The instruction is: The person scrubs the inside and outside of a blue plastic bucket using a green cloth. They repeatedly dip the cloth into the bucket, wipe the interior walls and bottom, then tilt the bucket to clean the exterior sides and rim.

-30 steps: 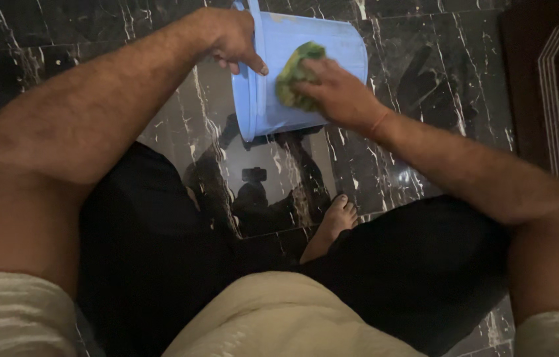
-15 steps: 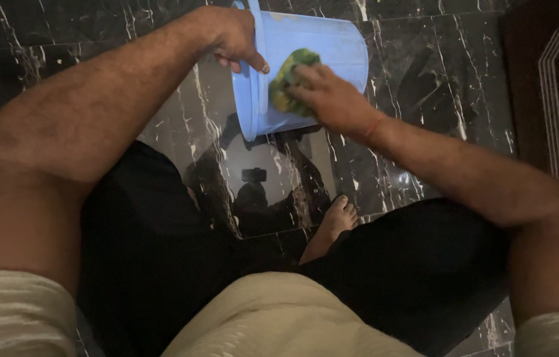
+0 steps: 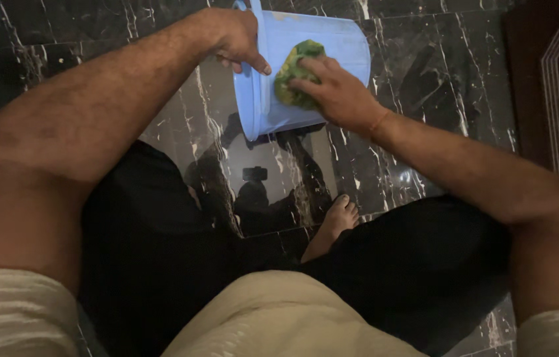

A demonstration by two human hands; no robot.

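Pressing a sponge against a blue bucket

Tilted at the upper centre of the frame, the blue bucket (image 3: 332, 46) has a green-yellow sponge (image 3: 294, 73) held to its outer wall by the right hand (image 3: 339, 92). The left hand (image 3: 233, 36) grips its rim above the black marble floor (image 3: 425, 86).

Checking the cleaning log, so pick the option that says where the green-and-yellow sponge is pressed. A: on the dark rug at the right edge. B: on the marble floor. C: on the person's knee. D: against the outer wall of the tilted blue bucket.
D: the right hand presses the green-and-yellow sponge against the outer wall of the blue bucket, while the left hand grips its rim.
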